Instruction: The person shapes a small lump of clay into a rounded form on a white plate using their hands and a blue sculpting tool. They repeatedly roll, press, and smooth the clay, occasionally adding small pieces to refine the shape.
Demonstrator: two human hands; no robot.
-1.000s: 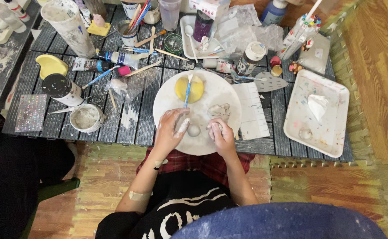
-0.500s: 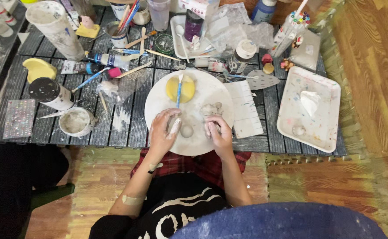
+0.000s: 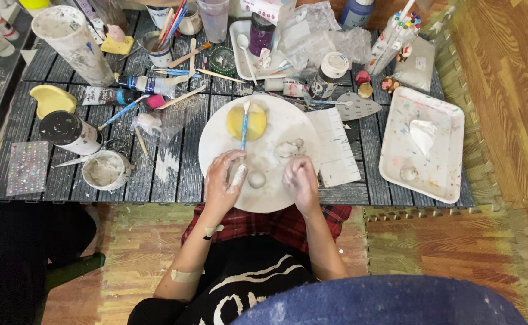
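Your left hand (image 3: pixel 223 180) still pinches a white clay stick. Your right hand (image 3: pixel 300 179) curls shut over the round board (image 3: pixel 288 123) on the counter. The small clay ball (image 3: pixel 256 179) still sits between them; shaping goes on.

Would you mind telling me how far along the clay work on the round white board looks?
Done: a small pale ball sits shaped on the round white board, and a flat yellow disc lies under a blue-handled tool. In hand: the left hand holds a pale piece; the right hand rests nearby. Left: a lump of unshaped clay remains.
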